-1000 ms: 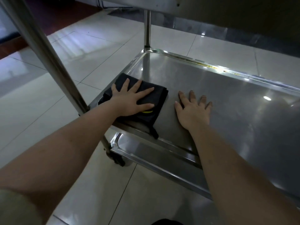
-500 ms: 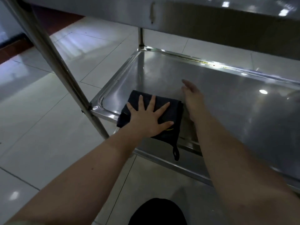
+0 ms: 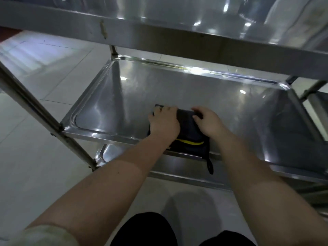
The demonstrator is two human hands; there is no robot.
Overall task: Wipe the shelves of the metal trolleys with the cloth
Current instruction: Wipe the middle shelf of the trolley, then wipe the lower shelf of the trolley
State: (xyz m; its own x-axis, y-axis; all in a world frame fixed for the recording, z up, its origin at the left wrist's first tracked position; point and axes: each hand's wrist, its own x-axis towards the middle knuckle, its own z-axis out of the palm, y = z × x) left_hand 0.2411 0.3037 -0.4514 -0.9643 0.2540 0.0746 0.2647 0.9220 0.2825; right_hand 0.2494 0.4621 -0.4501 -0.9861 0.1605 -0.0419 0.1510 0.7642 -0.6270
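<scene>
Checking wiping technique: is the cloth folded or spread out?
Folded. The dark cloth lies as a compact layered pad on the shelf, its loop hanging over the front rim.

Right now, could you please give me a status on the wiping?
Left hand and right hand both grip the dark cloth. Cloth on middle shelf, near edge. No obstruction seen.

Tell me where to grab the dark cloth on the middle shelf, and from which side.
Pinch the near edge of the cloth, coming from the front. It lies folded flat on the shelf, offering little from above, but that edge laps the front rim and its loop hangs below, so fingers can likely get under.
</scene>
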